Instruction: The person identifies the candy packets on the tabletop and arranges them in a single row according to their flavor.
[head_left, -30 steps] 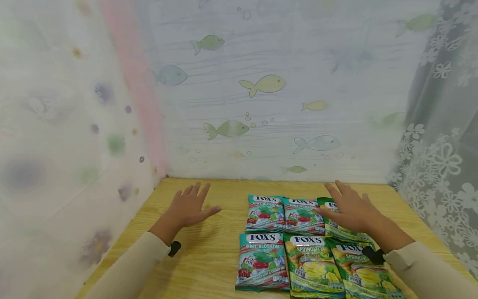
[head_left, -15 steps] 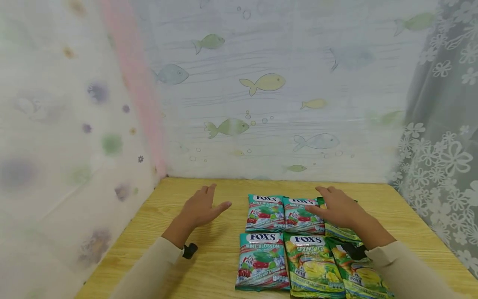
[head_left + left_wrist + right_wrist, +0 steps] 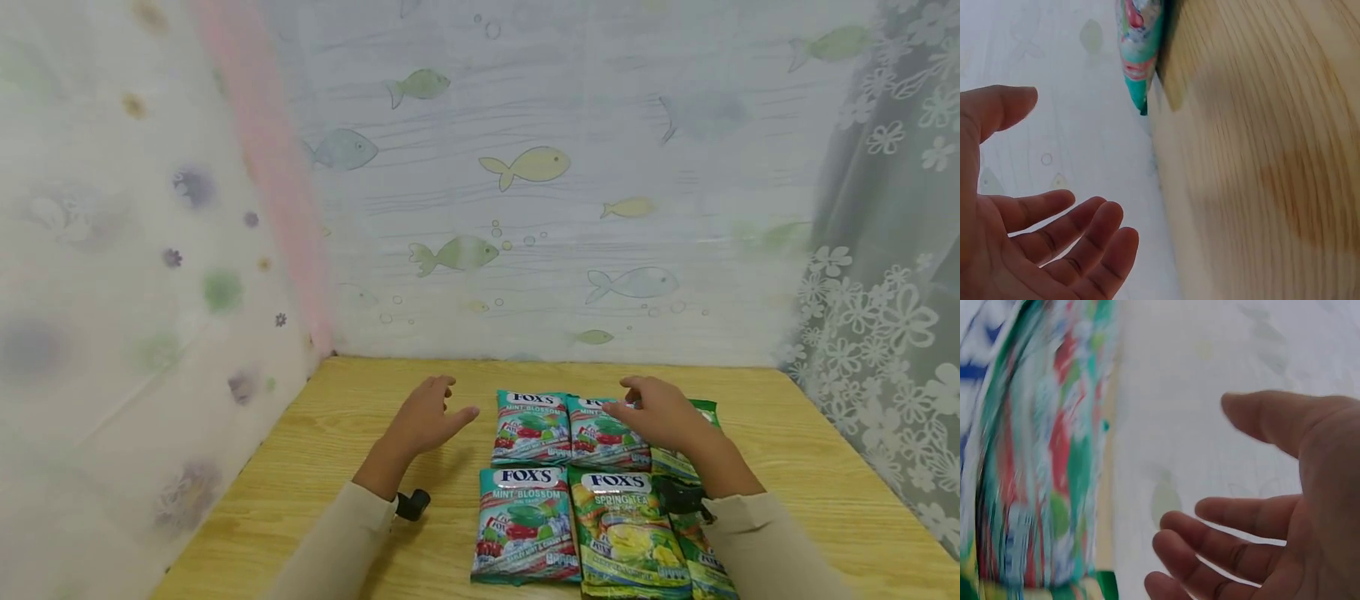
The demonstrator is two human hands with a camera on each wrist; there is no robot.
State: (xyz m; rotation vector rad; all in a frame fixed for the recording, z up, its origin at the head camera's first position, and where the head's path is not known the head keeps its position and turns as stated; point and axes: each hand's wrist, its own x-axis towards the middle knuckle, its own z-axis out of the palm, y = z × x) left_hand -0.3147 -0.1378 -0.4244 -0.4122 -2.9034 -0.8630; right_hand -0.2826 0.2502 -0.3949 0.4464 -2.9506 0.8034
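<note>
Two rows of candy bags lie flat on the wooden table. The back row has a teal Mint Blossom bag (image 3: pixel 531 429), a second Mint Blossom bag (image 3: pixel 600 442) and a green bag (image 3: pixel 678 465) partly behind the right arm. In front are a Mint Blossom bag (image 3: pixel 527 525), a yellow-green Spring Tea bag (image 3: pixel 632 533) and another yellow-green bag (image 3: pixel 705 558), partly covered. My left hand (image 3: pixel 429 417) hovers left of the bags, fingers relaxed and holding nothing. Above the back row's right side hovers my right hand (image 3: pixel 660 412), its fingers loosely bent around nothing.
The wooden table (image 3: pixel 322 450) ends at a fish-patterned curtain (image 3: pixel 540 250) behind. A pale flowered curtain (image 3: pixel 150 333) hangs on the left, and a grey lace one (image 3: pixel 892 333) on the right. Each wrist wears a small black camera (image 3: pixel 412 505).
Both hands have moved inward, the left to the right and the right to the left. Their fingers have gone from spread to more bent. The bags have stayed in place.
</note>
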